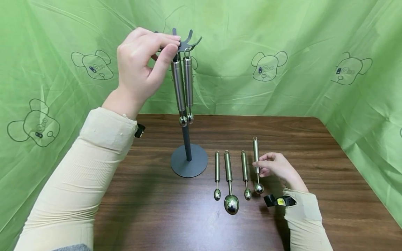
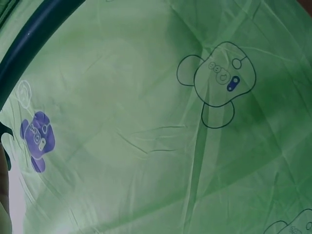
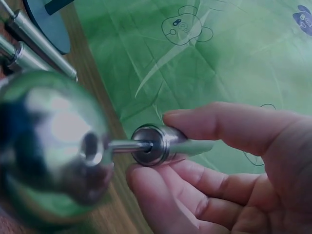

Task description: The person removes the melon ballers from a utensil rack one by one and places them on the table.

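Observation:
My left hand (image 1: 141,59) is up at the top of a dark grey hook stand (image 1: 189,167), its thumb and fingers pinching the middle of the hooked top. Two steel-handled scoops (image 1: 178,85) hang from the hooks just below that hand. On the right, my right hand (image 1: 277,167) holds a steel melon baller (image 3: 44,151) by the lower end of its handle, between thumb and fingers. Its round head, with a small hole, fills the left of the right wrist view. Left of it lie a small oval scoop (image 1: 244,167), a larger oval scoop (image 1: 231,204) and another small one (image 1: 217,170).
The brown wooden table (image 1: 150,209) carries the stand's round base near its middle. Green cloth (image 1: 226,90) with printed bear faces encloses the back and sides. A black wrist strap (image 1: 279,201) is at the right cuff.

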The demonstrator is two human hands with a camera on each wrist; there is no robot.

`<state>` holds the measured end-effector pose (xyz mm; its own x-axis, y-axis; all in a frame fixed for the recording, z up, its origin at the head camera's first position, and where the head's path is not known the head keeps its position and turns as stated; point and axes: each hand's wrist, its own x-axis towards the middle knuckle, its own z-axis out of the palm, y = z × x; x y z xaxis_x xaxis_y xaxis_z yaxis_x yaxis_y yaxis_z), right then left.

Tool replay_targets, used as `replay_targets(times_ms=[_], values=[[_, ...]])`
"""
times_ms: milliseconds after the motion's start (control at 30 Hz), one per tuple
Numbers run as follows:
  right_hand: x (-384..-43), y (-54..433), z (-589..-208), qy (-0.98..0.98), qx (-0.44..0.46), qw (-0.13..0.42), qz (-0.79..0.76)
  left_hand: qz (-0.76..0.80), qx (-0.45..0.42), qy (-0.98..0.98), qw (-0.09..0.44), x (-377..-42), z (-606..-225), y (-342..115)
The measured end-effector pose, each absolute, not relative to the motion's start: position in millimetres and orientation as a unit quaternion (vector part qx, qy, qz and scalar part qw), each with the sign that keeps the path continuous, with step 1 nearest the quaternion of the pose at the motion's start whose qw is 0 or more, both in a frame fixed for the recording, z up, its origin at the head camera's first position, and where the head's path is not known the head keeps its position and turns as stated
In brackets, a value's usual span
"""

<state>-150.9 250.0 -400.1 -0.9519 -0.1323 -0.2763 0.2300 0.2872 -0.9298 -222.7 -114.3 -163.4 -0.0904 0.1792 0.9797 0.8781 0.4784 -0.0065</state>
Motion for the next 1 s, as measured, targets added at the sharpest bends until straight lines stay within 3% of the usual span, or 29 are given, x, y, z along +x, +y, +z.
replay_targets(times_ms=[1000], values=[[-155.4, 264.8, -431.2, 0.803, 0.035, 0.227, -0.550, -0.289, -0.371, -0.677, 0.566, -216.2, -164.1, -105.6]])
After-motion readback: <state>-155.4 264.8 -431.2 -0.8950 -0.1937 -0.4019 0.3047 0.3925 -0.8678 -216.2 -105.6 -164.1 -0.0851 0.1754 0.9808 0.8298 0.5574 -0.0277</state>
